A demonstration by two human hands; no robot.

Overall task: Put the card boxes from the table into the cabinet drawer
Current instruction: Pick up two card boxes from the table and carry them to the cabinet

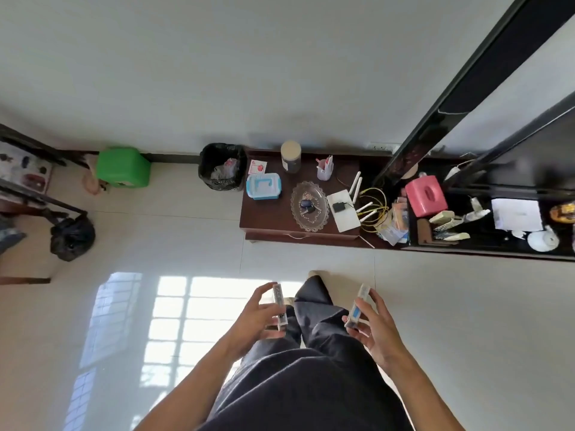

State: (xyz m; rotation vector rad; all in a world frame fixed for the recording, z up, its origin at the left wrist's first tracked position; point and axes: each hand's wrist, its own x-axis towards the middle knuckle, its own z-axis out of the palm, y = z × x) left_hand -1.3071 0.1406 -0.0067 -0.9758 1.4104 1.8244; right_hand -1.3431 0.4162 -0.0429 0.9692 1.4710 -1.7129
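My left hand (256, 315) grips a slim card box (279, 304) held on edge, clear with dark print. My right hand (375, 325) holds a second card box (358, 307), white with a blue patch, also on edge. Both hands hover over the pale tiled floor, in front of my dark trousers. Ahead stands the low dark-brown cabinet (267, 216). Its drawer (298, 236), with a thin curved handle, sits just below the top's front edge and looks shut.
On the cabinet top are a blue-and-white lidded box (264, 186), a glass dish (309, 206) with keys, a white router (343, 209), a jar and a pen cup. A black-bagged bin (222, 166), green stool (123, 166) and black bag (72, 234) stand left. A black shelf unit (485, 225) extends right.
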